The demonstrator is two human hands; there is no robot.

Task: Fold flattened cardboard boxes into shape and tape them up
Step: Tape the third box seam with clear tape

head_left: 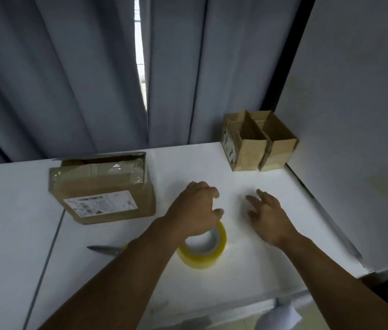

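My left hand (pixel 196 208) hangs over the far rim of the tape roll (pixel 203 254), fingers curled. I cannot tell whether it grips the roll or only covers it. My right hand (pixel 270 216) is just to the right, fingers spread and relaxed above the table (pixel 259 270), holding nothing.

The table is white, with a dark seam running near to far on its left side. Grey curtains (pixel 69 67) hang behind it, parted by a narrow bright gap (pixel 140 55), and a pale wall (pixel 355 115) closes off the right side.

On the left, far from me, lies a brown taped box (pixel 102 194), shiny tape over its far end and a white printed label on top. In the far right corner two small open boxes (pixel 259 144) stand side by side, touching, flaps up, the left one bearing a label on its side. The tape roll is yellowish with a pale core. A metal blade (pixel 105 249) lies left of it, its handle end behind my forearm.
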